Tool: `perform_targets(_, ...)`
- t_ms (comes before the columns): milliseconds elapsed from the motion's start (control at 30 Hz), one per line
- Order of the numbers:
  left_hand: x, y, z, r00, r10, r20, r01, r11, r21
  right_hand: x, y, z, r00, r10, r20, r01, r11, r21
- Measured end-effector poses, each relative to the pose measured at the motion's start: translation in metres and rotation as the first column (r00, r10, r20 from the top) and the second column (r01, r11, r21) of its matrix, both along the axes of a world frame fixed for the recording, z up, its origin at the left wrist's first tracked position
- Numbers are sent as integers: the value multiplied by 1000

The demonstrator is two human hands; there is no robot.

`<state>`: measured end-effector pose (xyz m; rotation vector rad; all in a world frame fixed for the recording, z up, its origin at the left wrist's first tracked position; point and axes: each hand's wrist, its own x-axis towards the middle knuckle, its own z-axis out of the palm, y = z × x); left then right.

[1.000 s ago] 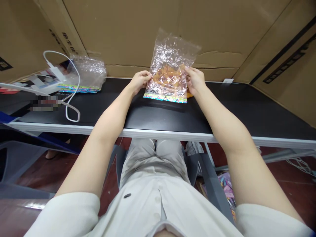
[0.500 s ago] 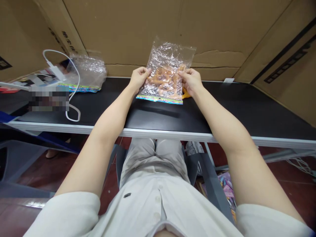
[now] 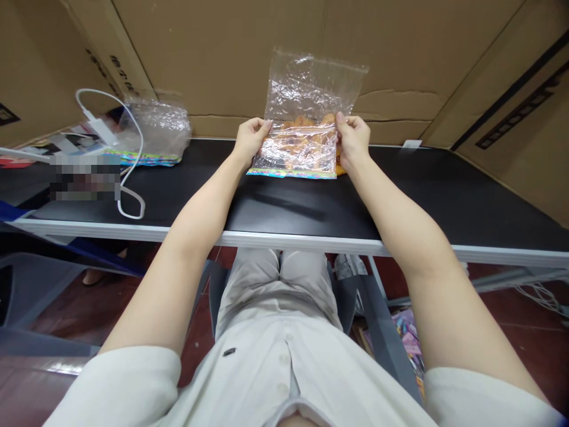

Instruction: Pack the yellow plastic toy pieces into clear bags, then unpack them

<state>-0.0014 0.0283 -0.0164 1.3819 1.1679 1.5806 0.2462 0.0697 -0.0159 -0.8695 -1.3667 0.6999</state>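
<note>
Between my hands, above the black tabletop, a clear plastic bag (image 3: 306,86) is stretched out, with a colourful strip along its lower edge. Orange items (image 3: 302,139) show through the film; whether they lie in the bag or behind it I cannot tell, nor can I make out their kind. My left hand (image 3: 252,139) pinches the left side of the bag between thumb and fingers. The right side is gripped by my right hand (image 3: 354,137), with a bit of orange showing beside its fingers.
A stack of similar clear bags (image 3: 157,130) lies at the left back of the black table (image 3: 284,207). A white cable (image 3: 143,142) loops in front of it. Cardboard walls (image 3: 213,53) enclose the back and sides. A small white piece (image 3: 412,144) sits at the right back.
My right hand has shifted slightly right, pulling the bag wider and flatter. The bag's top edge has risen, and its coloured lower edge is a little higher on the right.
</note>
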Motion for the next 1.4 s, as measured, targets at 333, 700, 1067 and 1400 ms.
perform_targets(333,-13,5,0,999,31,26,-31,1000,-4,1,-8,-5,996,93,-11,-94,981,-172)
perform_targets(700,-14,14,2,988,154,32,-154,988,-6,3,0,-8,997,66,-45,-71,992,-106)
perform_targets(1067,-3,-3,2,964,-264,19,257,916,-309,8,9,-6,993,12,-120,-22,996,-81)
perform_targets(1400,-2,-13,-1,959,-221,-180,184,962,-204,-7,-4,-10,984,11,-181,-42,984,-170)
